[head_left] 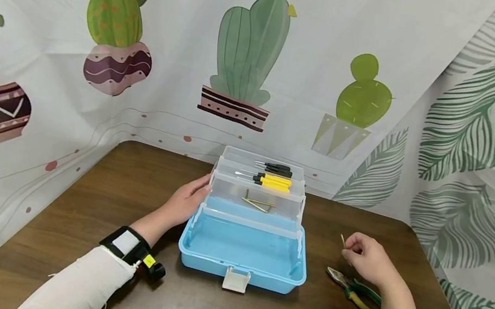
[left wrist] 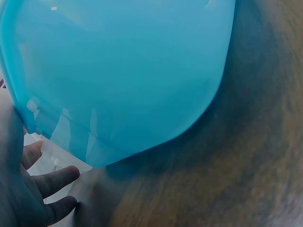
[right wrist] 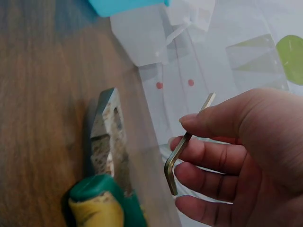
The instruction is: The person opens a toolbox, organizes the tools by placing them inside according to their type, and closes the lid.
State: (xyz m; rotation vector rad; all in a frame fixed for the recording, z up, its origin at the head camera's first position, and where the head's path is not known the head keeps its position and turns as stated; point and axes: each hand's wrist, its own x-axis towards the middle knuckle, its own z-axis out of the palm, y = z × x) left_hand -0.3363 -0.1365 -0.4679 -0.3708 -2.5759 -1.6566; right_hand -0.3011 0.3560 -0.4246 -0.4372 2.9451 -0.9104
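An L-shaped brass-coloured hex key (right wrist: 177, 156) is pinched between the thumb and fingers of my right hand (head_left: 369, 258), above the table's right side. Under that hand lie pliers (head_left: 355, 290) with green and yellow handles. My left hand (head_left: 187, 200), its fingers fairly straight, rests against the left side of a blue toolbox (head_left: 238, 273). The toolbox stands unfolded, with clear tiered trays (head_left: 226, 189) raised at the back. More hex keys (head_left: 258, 204) lie in the lowest tray. Above them sit yellow-handled screwdrivers (head_left: 274, 182) and black-handled screwdrivers (head_left: 278, 170).
The wooden table (head_left: 151, 165) meets a white cloth backdrop (head_left: 180, 27) printed with cacti and leaves. At the toolbox's front, a white latch (head_left: 236, 280) hangs down. The large bottom compartment (head_left: 243, 245) faces upward between my hands.
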